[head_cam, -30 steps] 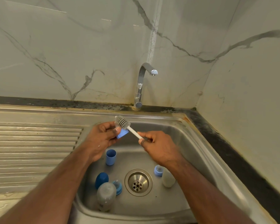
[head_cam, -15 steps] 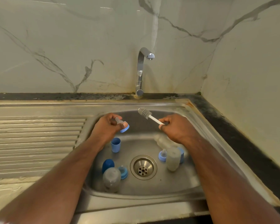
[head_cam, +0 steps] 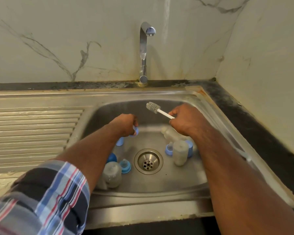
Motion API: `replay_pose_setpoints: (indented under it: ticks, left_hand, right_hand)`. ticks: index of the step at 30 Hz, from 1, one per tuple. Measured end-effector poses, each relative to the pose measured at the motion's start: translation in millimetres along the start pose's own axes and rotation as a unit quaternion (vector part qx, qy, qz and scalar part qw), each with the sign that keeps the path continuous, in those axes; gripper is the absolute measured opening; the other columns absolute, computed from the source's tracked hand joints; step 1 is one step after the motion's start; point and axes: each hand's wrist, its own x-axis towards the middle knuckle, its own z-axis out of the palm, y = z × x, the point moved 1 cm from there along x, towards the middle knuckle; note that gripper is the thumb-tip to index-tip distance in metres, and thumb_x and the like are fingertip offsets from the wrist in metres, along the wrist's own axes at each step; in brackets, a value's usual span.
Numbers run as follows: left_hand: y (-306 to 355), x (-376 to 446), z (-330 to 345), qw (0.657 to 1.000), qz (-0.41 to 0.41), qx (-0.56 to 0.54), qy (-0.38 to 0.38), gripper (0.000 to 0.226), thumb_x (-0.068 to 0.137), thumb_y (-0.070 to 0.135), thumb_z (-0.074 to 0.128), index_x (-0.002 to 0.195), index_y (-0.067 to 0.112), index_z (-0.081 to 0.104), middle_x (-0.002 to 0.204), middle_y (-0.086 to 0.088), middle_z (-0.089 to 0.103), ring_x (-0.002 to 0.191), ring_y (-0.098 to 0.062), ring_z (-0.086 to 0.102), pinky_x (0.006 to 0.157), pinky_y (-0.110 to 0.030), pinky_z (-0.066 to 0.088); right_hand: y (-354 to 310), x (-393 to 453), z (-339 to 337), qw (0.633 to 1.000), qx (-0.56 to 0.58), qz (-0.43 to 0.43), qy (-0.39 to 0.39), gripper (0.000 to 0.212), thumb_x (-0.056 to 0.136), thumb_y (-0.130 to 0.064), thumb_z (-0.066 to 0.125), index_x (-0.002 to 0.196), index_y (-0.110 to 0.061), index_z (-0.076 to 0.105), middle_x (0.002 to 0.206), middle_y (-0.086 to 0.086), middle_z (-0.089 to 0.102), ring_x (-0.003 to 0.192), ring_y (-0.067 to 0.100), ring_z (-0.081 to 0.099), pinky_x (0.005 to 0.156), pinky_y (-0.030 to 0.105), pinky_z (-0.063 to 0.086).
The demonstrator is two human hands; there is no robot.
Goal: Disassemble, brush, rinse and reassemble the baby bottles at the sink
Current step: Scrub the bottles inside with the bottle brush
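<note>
Blue collar (head_cam: 135, 131) pinched in left hand's (head_cam: 126, 123) grip; right hand (head_cam: 185, 120) clasps brush (head_cam: 157, 110).

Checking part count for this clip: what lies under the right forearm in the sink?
A clear bottle lying on its side shows under the right hand, its far end covered by the forearm. A blue part behind the upright bottle is partly hidden too.

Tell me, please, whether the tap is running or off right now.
Off: no stream falls from the tap spout into the sink.
</note>
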Motion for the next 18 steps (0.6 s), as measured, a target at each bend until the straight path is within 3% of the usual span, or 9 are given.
replay_pose_setpoints:
  ticks: [8,13,18]
  left_hand:
    - [3,17,27,0.993,0.022,0.102,-0.047,0.032,0.094,0.022,0.067,0.125,0.013,0.06,0.121,-0.01,0.064,0.11,-0.028,0.062,0.093,-0.037,0.051]
    - [5,25,37,0.983,0.048,0.172,-0.051,0.022,0.098,0.023,0.057,0.118,0.014,0.06,0.117,-0.011,0.064,0.106,-0.032,0.064,0.093,-0.042,0.055]
    - [3,27,39,0.982,0.048,0.171,-0.063,0.025,0.096,0.022,0.058,0.119,0.013,0.057,0.115,-0.011,0.064,0.104,-0.031,0.064,0.092,-0.043,0.055]
  right_hand:
    - [7,9,9,1.0,-0.005,0.024,-0.018,0.029,0.085,-0.014,0.061,0.105,-0.028,0.075,0.082,-0.003,0.07,0.075,0.018,0.066,0.078,0.037,0.059]
    - [12,13,9,0.999,-0.016,0.042,-0.018,0.027,0.086,-0.014,0.062,0.106,-0.025,0.075,0.082,-0.001,0.07,0.076,0.019,0.066,0.08,0.039,0.059]
    - [14,15,11,0.999,-0.016,0.045,-0.024,0.026,0.088,-0.014,0.061,0.107,-0.024,0.075,0.083,0.0,0.07,0.076,0.019,0.065,0.079,0.037,0.058]
